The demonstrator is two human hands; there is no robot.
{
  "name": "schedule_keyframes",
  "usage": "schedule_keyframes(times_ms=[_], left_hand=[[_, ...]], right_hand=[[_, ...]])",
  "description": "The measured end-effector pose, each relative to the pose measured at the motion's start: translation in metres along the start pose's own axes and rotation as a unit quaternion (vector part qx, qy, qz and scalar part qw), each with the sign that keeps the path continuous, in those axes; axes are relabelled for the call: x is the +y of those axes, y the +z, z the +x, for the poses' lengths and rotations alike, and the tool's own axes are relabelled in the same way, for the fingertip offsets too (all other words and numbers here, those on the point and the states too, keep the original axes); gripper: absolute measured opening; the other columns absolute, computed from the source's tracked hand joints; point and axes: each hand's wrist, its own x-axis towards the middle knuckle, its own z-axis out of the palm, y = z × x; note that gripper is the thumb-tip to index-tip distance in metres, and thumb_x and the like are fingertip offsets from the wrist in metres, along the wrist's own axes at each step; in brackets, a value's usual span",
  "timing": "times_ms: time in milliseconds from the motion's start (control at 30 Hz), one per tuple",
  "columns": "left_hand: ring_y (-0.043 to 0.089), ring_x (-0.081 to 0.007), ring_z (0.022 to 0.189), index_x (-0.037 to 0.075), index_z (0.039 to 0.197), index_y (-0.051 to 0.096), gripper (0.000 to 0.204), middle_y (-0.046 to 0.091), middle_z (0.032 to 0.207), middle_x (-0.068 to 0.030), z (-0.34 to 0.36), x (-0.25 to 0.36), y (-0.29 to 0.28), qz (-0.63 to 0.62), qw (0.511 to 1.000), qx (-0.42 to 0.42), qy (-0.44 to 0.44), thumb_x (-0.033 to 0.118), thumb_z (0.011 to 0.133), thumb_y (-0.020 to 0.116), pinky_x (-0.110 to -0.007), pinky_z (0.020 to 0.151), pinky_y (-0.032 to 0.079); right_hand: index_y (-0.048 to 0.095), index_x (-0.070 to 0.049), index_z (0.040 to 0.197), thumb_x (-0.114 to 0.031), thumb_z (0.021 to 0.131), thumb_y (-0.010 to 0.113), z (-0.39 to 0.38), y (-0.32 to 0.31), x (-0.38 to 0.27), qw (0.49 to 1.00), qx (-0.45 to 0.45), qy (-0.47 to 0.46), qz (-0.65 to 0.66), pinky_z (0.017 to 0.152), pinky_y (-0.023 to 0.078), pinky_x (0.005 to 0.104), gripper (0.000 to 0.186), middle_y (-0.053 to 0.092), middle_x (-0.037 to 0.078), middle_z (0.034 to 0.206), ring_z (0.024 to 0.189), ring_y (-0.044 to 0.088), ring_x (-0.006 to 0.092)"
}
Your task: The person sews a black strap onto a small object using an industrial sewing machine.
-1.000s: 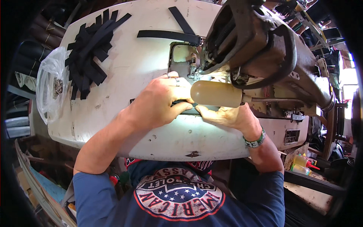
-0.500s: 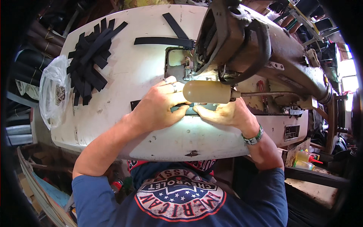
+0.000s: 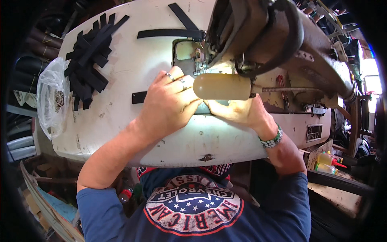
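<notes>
Inwardly angled, the left hand (image 3: 171, 97) curls just beside the right hand (image 3: 246, 115).

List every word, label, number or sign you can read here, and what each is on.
Navy shirt: lettering in and around a round, starred emblem; readable, but I don't copy printed wording.
Dark machine arm: any lettering is too unclear to read.
Red-tipped bottle at the right: any label is too small to read.
</notes>
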Motion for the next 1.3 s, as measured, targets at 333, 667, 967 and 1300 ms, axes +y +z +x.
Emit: schedule_keyframes(times_ms=[333, 667, 967, 1300], left_hand=[[0.058, -0.0286, 0.095, 0.007, 0.088, 0.073, 0.012, 0.065, 0.102, -0.0057, 0.002, -0.005, 0.012, -0.028, 0.997, 0.037, -0.067, 0.011, 0.077, 0.075, -0.040, 0.080, 0.047], [0.056, -0.0296, 0.086, 0.006, 0.094, 0.075, 0.018, 0.064, 0.090, -0.0091, 0.008, -0.009, 0.016, -0.072, 0.994, 0.058, -0.066, 0.005, 0.077, 0.078, -0.039, 0.079, 0.048], [0.058, -0.0283, 0.080, 0.006, 0.092, 0.076, 0.014, 0.066, 0.085, -0.0085, 0.012, -0.015, 0.018, -0.102, 0.989, 0.089, -0.056, 0.006, 0.078, 0.079, -0.037, 0.081, 0.047], [0.060, -0.0277, 0.079, 0.007, 0.092, 0.076, 0.015, 0.067, 0.085, -0.0090, 0.011, -0.014, 0.019, -0.104, 0.987, 0.093, -0.081, 0.006, 0.078, 0.077, -0.037, 0.082, 0.047]], right_hand=[[0.069, -0.001, 0.111, -0.023, 0.079, 0.080, -0.006, -0.006, 0.002, 0.982, -0.037, 0.169, 0.079, 0.088, 0.052, 0.0462, 0.041, 0.069, 0.019, 0.108, 0.097, 0.063, 0.0399], [0.068, -0.001, 0.098, -0.032, 0.079, 0.080, -0.006, -0.005, 0.014, 0.983, -0.004, 0.165, 0.081, 0.068, 0.053, 0.0454, 0.038, 0.065, 0.019, 0.086, 0.075, 0.064, 0.0391], [0.069, -0.003, 0.101, -0.032, 0.079, 0.080, -0.001, -0.003, 0.012, 0.981, 0.009, 0.180, 0.067, 0.069, 0.053, 0.0447, 0.038, 0.066, 0.017, 0.086, 0.075, 0.066, 0.0374], [0.069, -0.003, 0.103, -0.025, 0.078, 0.079, -0.002, -0.005, 0.013, 0.987, 0.003, 0.152, 0.056, 0.068, 0.054, 0.0427, 0.035, 0.067, 0.017, 0.091, 0.077, 0.066, 0.0356]])
